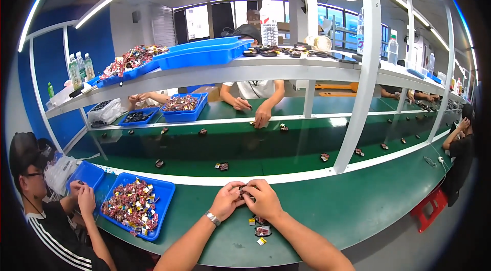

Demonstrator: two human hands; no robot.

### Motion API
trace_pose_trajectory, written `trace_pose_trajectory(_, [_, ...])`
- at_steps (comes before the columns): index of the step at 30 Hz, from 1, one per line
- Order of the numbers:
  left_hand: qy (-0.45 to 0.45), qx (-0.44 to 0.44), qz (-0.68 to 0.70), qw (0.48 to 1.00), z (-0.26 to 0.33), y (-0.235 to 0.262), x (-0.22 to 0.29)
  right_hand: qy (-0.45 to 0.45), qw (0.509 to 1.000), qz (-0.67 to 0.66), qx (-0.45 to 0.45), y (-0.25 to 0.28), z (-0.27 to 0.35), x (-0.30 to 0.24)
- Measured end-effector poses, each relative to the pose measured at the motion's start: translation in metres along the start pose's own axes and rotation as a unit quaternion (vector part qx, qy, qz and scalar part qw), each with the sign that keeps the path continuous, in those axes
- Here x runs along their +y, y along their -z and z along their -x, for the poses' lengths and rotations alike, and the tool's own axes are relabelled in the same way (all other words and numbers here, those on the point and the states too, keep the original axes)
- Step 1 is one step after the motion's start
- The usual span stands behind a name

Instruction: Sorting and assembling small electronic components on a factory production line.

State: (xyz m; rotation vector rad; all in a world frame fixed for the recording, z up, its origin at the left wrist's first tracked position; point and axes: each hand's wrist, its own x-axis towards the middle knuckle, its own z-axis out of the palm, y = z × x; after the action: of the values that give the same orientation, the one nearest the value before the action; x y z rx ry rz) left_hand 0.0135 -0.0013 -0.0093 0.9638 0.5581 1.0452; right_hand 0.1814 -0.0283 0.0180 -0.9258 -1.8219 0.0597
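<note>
My left hand [226,203], with a metal-banded watch at the wrist, and my right hand [263,199] meet above the green tabletop. Between their closed fingers is a small dark piece [242,192], mostly hidden by the fingertips; its exact kind does not show. Just below my right hand lies a small black-edged assembly with a red and silver middle [263,230]. Beside it are a yellow and white piece [261,241] and another one [251,221]. A blue tray [169,189] heaped with small red, yellow and silver parts [132,205] stands to the left of my hands.
Beyond a white rail [286,176] runs a green conveyor belt [245,140] carrying scattered small assemblies [222,166]. A white post [358,76] rises in front of it. Co-workers sit at left, opposite and far right. Overhead, a shelf [215,70] holds blue trays. A red stool [430,208] stands at right.
</note>
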Motion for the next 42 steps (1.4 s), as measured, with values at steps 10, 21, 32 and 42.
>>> trace_pose_trajectory(10, [0.011,0.010,-0.009,1.000,-0.001,-0.003,0.000,0.012,0.997,0.078,-0.002,-0.006,0.003,0.004])
trace_pose_trajectory(21, [0.008,0.027,-0.032,0.999,-0.001,-0.001,-0.003,0.008,0.995,0.096,-0.005,-0.009,0.007,0.004])
trace_pose_trajectory(32, [0.007,0.040,-0.048,0.998,-0.002,-0.003,-0.004,0.011,0.992,0.124,-0.017,-0.015,0.010,0.004])
trace_pose_trajectory(42, [-0.021,0.065,-0.111,0.991,-0.001,-0.006,-0.006,-0.085,0.995,-0.039,0.016,-0.012,0.006,0.009])
